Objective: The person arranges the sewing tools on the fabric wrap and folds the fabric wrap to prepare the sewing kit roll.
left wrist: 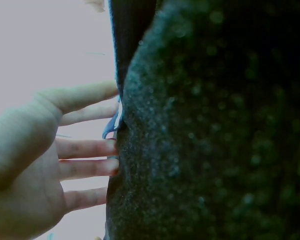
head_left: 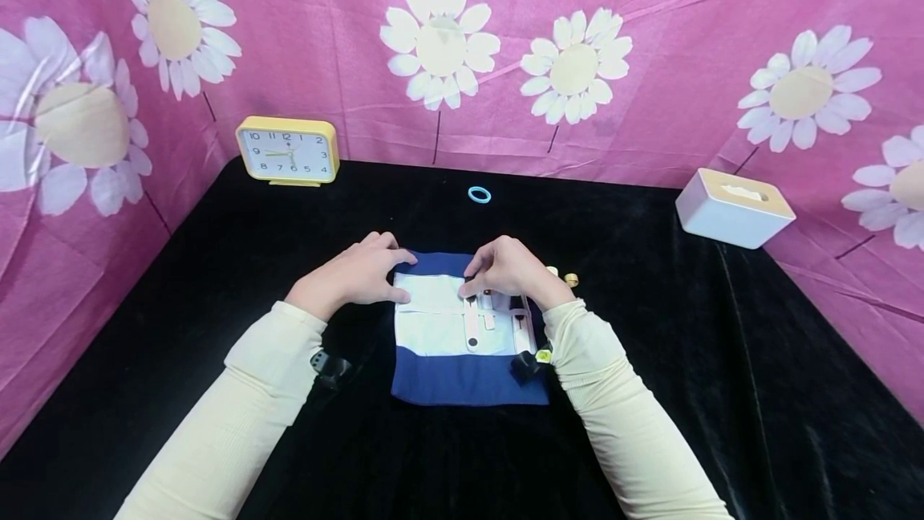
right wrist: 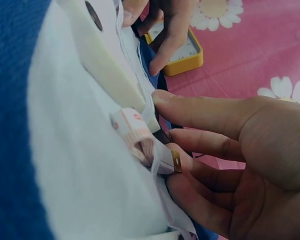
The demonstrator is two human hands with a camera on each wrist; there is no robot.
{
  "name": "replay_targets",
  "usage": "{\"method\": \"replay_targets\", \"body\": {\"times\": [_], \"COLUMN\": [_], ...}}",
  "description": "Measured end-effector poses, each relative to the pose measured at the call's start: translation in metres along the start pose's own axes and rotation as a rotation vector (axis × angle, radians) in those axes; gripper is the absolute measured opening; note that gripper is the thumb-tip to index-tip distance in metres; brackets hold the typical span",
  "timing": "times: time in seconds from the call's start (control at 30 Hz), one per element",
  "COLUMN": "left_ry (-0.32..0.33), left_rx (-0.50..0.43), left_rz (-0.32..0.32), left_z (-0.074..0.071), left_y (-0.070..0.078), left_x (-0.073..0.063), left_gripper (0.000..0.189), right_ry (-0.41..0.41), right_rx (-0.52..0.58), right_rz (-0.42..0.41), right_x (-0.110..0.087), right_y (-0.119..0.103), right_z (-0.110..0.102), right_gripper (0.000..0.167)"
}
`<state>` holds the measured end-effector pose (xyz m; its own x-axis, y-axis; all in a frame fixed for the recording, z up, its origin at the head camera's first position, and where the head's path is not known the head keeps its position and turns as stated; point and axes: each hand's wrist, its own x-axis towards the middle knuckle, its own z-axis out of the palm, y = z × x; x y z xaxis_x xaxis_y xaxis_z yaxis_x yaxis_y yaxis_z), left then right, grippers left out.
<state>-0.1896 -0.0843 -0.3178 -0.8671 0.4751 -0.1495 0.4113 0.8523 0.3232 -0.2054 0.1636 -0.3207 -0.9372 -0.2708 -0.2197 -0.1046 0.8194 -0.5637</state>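
Observation:
A blue and white fabric tool pouch [head_left: 469, 379] lies flat in front of me. My left hand [head_left: 368, 271] rests at its upper left edge, fingers mostly straight and thumb on the white part. At the upper middle my right hand [head_left: 508, 267] pinches the upper end of a slim white tool [right wrist: 110, 65] lying against the white pocket; the exact kind of tool cannot be told. Beside it, a folded measuring tape [right wrist: 132, 127] with a metal end sits in the pocket, touching the right fingers. Another white item [head_left: 521, 334] is tucked in at the right, partly hidden.
A light blue ring [head_left: 480, 195] lies beyond the pouch on the black cloth. Small yellowish spools [head_left: 571, 279] are beside the right wrist. A yellow clock [head_left: 289, 152] stands at the back left, a white tissue box [head_left: 732, 219] at the back right.

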Motion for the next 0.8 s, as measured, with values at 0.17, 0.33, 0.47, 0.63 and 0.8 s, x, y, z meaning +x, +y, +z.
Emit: {"method": "replay_targets", "body": {"times": [0.17, 0.33, 0.47, 0.63, 0.8], "left_ry": [0.001, 0.002, -0.001, -0.001, -0.001], "left_rx": [-0.003, 0.0, 0.006, 0.004, -0.001], "left_rz": [-0.001, -0.002, -0.001, 0.002, 0.005], "left_z": [0.0006, 0.0009, 0.0007, 0.0006, 0.0005], "left_y": [0.0, -0.0004, -0.0002, -0.0001, 0.0003], "left_x": [-0.0002, 0.0001, 0.0002, -0.0002, -0.001], "left_gripper": [0.06, 0.059, 0.06, 0.06, 0.059], "right_ry": [-0.007, -0.024, -0.032, -0.039, -0.055], "right_rx": [0.002, 0.003, 0.0, 0.0, 0.006], "right_rz": [-0.042, -0.073, -0.087, -0.113, -0.132], "right_x": [-0.0009, -0.0022, -0.002, -0.002, -0.0026], "right_y": [0.0025, 0.0036, 0.0046, 0.0061, 0.0068], "right_z": [0.0, -0.0004, -0.0004, -0.001, -0.0022], "right_gripper": [0.02, 0.019, 0.018, 0.016, 0.015]}}
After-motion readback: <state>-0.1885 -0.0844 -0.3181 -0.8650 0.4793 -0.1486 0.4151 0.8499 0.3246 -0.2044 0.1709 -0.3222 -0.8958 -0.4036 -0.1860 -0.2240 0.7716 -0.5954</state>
